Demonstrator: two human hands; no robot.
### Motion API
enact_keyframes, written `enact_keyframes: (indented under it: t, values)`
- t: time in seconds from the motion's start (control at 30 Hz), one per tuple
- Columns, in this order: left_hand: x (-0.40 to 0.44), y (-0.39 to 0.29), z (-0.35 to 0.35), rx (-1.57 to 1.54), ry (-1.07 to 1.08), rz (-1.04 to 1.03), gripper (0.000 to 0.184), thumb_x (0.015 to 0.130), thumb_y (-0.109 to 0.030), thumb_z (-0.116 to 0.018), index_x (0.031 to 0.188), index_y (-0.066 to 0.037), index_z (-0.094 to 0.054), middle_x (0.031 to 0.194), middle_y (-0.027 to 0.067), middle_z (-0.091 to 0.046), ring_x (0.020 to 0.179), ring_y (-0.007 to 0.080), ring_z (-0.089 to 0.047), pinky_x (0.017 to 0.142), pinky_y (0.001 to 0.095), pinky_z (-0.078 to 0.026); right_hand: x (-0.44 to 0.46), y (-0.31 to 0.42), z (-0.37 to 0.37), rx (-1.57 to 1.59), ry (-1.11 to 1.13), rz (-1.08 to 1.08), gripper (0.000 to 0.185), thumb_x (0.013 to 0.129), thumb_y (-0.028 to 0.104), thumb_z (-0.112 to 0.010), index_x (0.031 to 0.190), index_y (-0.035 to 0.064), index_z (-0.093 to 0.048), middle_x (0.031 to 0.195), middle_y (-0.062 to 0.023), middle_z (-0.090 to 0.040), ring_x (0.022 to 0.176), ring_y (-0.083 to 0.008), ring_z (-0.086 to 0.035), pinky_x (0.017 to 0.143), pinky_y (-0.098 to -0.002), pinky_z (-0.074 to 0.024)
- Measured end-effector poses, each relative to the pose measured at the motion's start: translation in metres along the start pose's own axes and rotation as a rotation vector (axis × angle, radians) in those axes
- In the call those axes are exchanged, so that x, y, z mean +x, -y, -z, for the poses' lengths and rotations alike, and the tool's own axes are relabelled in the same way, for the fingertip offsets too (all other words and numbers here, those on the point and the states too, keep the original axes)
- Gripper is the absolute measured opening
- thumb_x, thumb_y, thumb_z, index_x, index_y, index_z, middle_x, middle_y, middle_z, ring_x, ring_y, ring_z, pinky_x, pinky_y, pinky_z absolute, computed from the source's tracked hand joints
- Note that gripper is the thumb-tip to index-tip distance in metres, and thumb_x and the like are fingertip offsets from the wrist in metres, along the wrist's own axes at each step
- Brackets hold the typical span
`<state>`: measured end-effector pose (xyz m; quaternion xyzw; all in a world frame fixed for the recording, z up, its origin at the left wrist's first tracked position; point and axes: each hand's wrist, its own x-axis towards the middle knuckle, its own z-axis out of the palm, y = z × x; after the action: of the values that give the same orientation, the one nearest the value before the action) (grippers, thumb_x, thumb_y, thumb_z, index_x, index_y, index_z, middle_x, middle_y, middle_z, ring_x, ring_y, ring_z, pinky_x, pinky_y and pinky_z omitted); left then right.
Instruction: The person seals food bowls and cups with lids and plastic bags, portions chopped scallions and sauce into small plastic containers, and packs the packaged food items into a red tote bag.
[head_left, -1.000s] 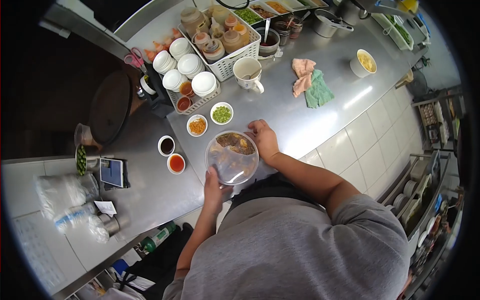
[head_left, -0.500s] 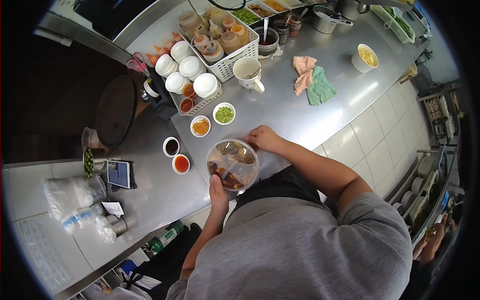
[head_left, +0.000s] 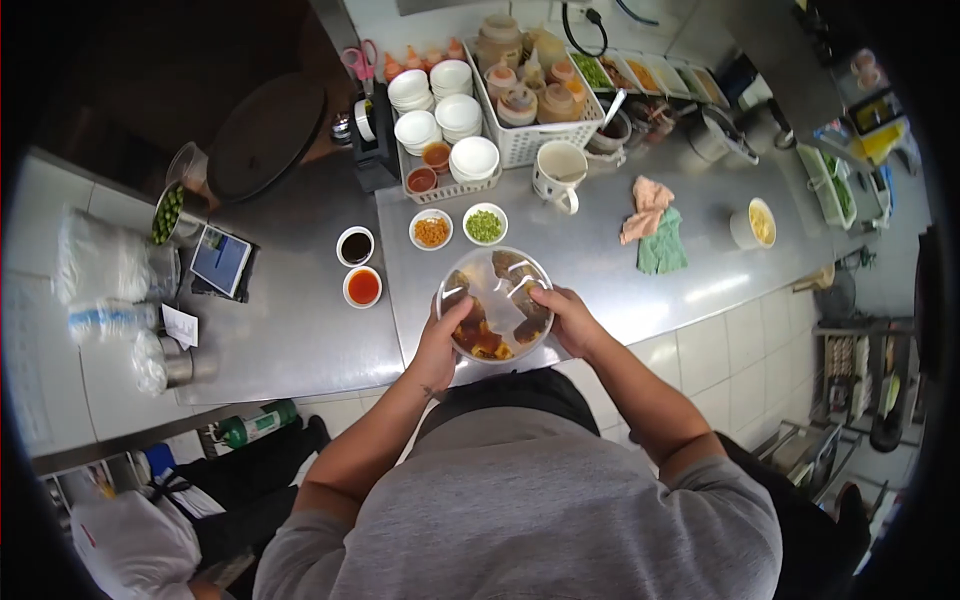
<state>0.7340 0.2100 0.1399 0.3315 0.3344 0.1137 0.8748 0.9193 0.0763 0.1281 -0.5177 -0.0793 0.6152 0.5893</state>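
Observation:
A round takeout container [head_left: 497, 285] with a clear lid and dark brown food in it is at the counter's front edge, close to my body. My left hand [head_left: 442, 338] is closed on its left side, thumb on the lid. On the opposite side, my right hand [head_left: 570, 320] grips the rim, its thumb also over the lid. My other fingers are mostly hidden beneath. Just beyond it are a cup of chopped green onion [head_left: 485, 225] and a cup of orange-brown bits [head_left: 431, 230]. Cups of dark sauce [head_left: 355, 247] and red sauce [head_left: 362, 287] stand to the left.
Behind are a basket of stacked white cups [head_left: 452, 190], a basket of sauce bottles [head_left: 520, 150] and a mug [head_left: 559, 172]. Cloths [head_left: 655, 228] and a bowl with yellow food [head_left: 755, 224] lie to the right. A person in white [head_left: 135, 545] is at lower left.
The camera view has turned. My right hand has moved from the far rim to the container's right side, and both thumbs now rest on the lid.

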Motion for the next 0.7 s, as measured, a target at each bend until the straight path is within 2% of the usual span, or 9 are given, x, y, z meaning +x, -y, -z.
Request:
enact_keyframes:
  t: [0.03,0.2,0.27,0.3,0.4,0.47,0.53,0.6,0.7]
  values:
    - [0.006,0.000,0.002,-0.059,-0.003,0.047,0.057,0.088,-0.026,-0.064,0.135,-0.006,-0.039,0.127,0.0105,-0.052,0.118,0.0208,-0.051,0.101,0.0372,-0.042,-0.002,0.002,0.001,0.024,-0.008,0.003,0.066,0.086,0.040,-0.066,0.131,-0.0047,-0.045,0.121,-0.0146,-0.058,0.111,-0.0236,-0.057,0.094,-0.0372,-0.0473]
    - [0.035,0.001,-0.006,0.094,0.126,0.039,0.063,0.086,-0.029,-0.068,0.136,-0.003,-0.039,0.126,0.0112,-0.055,0.116,0.0234,-0.054,0.098,0.0356,-0.044,-0.006,0.001,0.017,0.066,-0.108,0.004,0.057,0.088,0.043,-0.061,0.126,0.0007,-0.052,0.118,-0.0106,-0.062,0.108,-0.0227,-0.060,0.093,-0.0374,-0.0478]
    - [0.056,0.028,-0.003,0.444,-0.186,-0.197,0.070,0.085,-0.033,-0.070,0.138,0.000,-0.038,0.127,0.0139,-0.055,0.117,0.0264,-0.053,0.097,0.0365,-0.044,-0.007,0.001,0.024,0.029,-0.145,-0.026,0.058,0.088,0.046,-0.060,0.126,0.0025,-0.053,0.118,-0.0089,-0.062,0.106,-0.0223,-0.061,0.091,-0.0383,-0.0492]
    - [0.063,0.036,0.000,0.688,-0.212,-0.388,0.075,0.081,-0.035,-0.073,0.136,0.003,-0.040,0.126,0.0191,-0.056,0.119,0.0304,-0.053,0.097,0.0381,-0.044,-0.004,0.000,0.031,-0.028,-0.177,-0.051,0.060,0.088,0.048,-0.060,0.126,0.0020,-0.053,0.118,-0.0099,-0.061,0.105,-0.0230,-0.062,0.088,-0.0407,-0.0508]
    - [0.082,0.049,0.004,0.748,-0.160,-0.516,0.070,0.079,-0.030,-0.074,0.134,0.003,-0.044,0.123,0.0224,-0.057,0.115,0.0337,-0.055,0.098,0.0407,-0.043,-0.002,0.011,0.036,-0.273,-0.296,-0.102,0.064,0.085,0.051,-0.060,0.123,-0.0005,-0.055,0.115,-0.0147,-0.062,0.103,-0.0265,-0.062,0.086,-0.0428,-0.0520]
    - [0.072,0.044,-0.009,0.927,-0.329,-0.642,0.063,0.080,-0.025,-0.072,0.131,0.001,-0.047,0.120,0.0240,-0.058,0.111,0.0386,-0.055,0.098,0.0434,-0.042,0.002,0.026,0.040,-0.592,-0.374,-0.089,0.060,0.080,0.047,-0.069,0.109,-0.0045,-0.064,0.108,-0.0155,-0.064,0.097,-0.0260,-0.063,0.083,-0.0410,-0.0523]
    - [0.064,0.042,-0.019,0.938,-0.421,-0.709,0.058,0.083,-0.020,-0.067,0.133,0.000,-0.045,0.118,0.0238,-0.058,0.108,0.0405,-0.055,0.097,0.0451,-0.041,-0.001,0.035,0.032,-1.157,-0.568,0.420,0.056,0.072,0.030,-0.078,0.112,-0.0054,-0.061,0.112,-0.0203,-0.060,0.092,-0.0324,-0.061,0.083,-0.0406,-0.0499]
    - [0.050,0.031,-0.026,0.975,-0.403,-0.620,0.053,0.091,-0.018,-0.057,0.138,0.001,-0.039,0.120,0.0257,-0.057,0.109,0.0428,-0.054,0.097,0.0471,-0.040,-0.001,0.044,0.008,-1.201,-0.544,0.692,0.058,0.070,0.021,-0.079,0.118,-0.0041,-0.056,0.116,-0.0216,-0.055,0.105,-0.0367,-0.055,0.091,-0.0424,-0.0456]
    - [0.049,0.025,-0.015,0.892,-0.372,-0.407,0.050,0.095,-0.018,-0.051,0.139,0.002,-0.038,0.127,0.0285,-0.052,0.120,0.0410,-0.049,0.101,0.0439,-0.038,0.023,0.035,0.016,-1.280,-0.355,0.678,0.064,0.067,0.013,-0.079,0.123,-0.0029,-0.052,0.115,-0.0203,-0.056,0.108,-0.0359,-0.054,0.094,-0.0413,-0.0438]
